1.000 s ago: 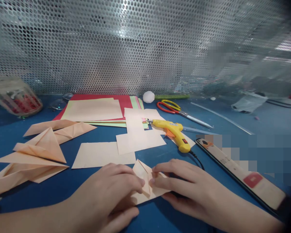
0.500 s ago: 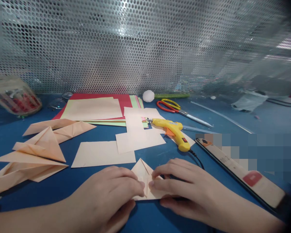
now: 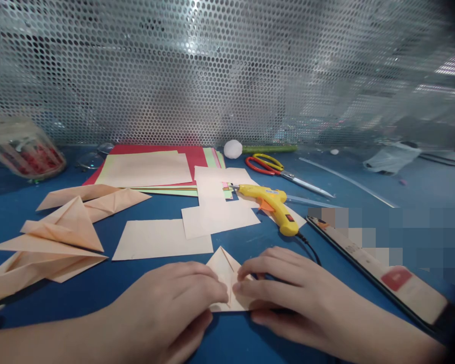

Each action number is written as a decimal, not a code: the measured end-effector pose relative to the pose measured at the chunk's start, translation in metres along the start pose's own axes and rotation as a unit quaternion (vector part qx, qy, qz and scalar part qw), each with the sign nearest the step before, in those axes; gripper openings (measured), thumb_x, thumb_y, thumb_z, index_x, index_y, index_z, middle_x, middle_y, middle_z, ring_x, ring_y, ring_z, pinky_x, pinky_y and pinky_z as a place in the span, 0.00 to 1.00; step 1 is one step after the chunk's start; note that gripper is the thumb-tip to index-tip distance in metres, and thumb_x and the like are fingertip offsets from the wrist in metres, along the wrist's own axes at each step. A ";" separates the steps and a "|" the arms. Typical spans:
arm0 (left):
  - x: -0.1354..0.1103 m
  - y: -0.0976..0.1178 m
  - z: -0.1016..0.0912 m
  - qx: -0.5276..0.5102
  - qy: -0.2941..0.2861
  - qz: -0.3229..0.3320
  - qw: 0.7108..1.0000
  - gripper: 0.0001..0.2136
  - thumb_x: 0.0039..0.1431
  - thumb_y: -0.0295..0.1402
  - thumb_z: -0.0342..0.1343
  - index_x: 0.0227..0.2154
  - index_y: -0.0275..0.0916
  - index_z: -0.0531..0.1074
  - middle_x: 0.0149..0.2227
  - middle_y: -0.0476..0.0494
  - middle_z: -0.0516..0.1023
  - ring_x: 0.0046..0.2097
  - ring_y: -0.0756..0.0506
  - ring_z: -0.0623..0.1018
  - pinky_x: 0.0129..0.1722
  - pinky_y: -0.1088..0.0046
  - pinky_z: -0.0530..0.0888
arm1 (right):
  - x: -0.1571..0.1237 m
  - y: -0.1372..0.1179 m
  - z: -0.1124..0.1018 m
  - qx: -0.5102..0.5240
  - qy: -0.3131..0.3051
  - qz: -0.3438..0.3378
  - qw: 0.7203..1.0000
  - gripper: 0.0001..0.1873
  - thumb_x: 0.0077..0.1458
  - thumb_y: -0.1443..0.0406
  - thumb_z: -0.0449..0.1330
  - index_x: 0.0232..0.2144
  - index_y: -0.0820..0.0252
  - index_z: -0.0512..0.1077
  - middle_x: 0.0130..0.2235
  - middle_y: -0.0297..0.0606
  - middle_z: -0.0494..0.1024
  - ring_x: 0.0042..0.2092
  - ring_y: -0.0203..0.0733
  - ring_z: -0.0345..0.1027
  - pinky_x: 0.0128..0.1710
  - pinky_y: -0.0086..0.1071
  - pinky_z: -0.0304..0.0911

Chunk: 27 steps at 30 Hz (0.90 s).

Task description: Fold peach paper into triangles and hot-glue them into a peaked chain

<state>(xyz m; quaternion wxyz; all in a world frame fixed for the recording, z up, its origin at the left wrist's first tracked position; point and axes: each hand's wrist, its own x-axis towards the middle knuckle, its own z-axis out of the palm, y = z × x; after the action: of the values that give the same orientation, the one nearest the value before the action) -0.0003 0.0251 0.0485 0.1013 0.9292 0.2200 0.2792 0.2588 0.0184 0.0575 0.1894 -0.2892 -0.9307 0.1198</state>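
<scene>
A pale peach paper sheet (image 3: 224,268), folded to a peak at its far edge, lay on the blue table (image 3: 231,339) between the person's hands. The left hand (image 3: 174,301) held its left side with curled fingers; the right hand (image 3: 288,285) held its right side likewise, the fingertips narrowly apart. Beyond lay flat cream rectangular papers (image 3: 157,240) and a yellow plastic glue gun (image 3: 276,205); folded peach paper shapes (image 3: 78,222) sat well left.

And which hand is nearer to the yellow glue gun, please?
Right. The right hand, on the folded paper, lies below the yellow glue gun in the view; the left hand, on the same paper, is farther off, to the left.
</scene>
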 end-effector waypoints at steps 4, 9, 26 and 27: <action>0.001 0.002 -0.001 0.029 0.002 0.018 0.999 0.11 0.72 0.28 0.42 0.48 0.39 0.69 0.44 0.50 0.83 0.48 0.55 0.80 0.57 0.87 0.67 | 0.001 -0.002 -0.001 -0.017 -0.008 -0.011 1.000 0.10 0.70 0.64 0.54 0.44 0.57 0.75 0.43 0.38 0.81 0.42 0.36 0.75 0.46 0.29 0.70; -0.002 0.005 -0.001 0.073 -0.039 0.053 0.995 0.16 0.74 0.29 0.40 0.49 0.37 0.74 0.47 0.46 0.83 0.50 0.49 0.80 0.57 0.76 0.72 | 0.002 -0.007 -0.002 -0.050 -0.007 -0.030 0.998 0.14 0.71 0.66 0.51 0.44 0.61 0.77 0.45 0.42 0.83 0.48 0.38 0.77 0.52 0.29 0.70; -0.002 0.005 -0.005 0.065 -0.105 0.033 0.992 0.18 0.74 0.29 0.38 0.52 0.36 0.73 0.49 0.43 0.80 0.53 0.46 0.75 0.60 0.73 0.68 | 0.003 -0.016 0.001 -0.053 -0.025 0.006 0.998 0.17 0.70 0.68 0.47 0.43 0.59 0.77 0.47 0.41 0.83 0.48 0.39 0.77 0.52 0.31 0.70; -0.001 0.005 -0.007 0.054 -0.113 0.027 0.992 0.16 0.74 0.29 0.40 0.52 0.37 0.73 0.51 0.44 0.79 0.54 0.46 0.75 0.60 0.74 0.67 | 0.003 -0.016 0.001 -0.047 -0.028 0.009 0.998 0.17 0.70 0.69 0.47 0.43 0.59 0.77 0.47 0.42 0.83 0.47 0.40 0.76 0.51 0.32 0.71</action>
<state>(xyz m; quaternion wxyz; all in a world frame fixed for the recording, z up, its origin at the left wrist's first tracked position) -0.0037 0.0204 0.0555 0.0676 0.9644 0.1970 0.1631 0.2478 0.0068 0.0628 0.1483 -0.3027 -0.9376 0.0853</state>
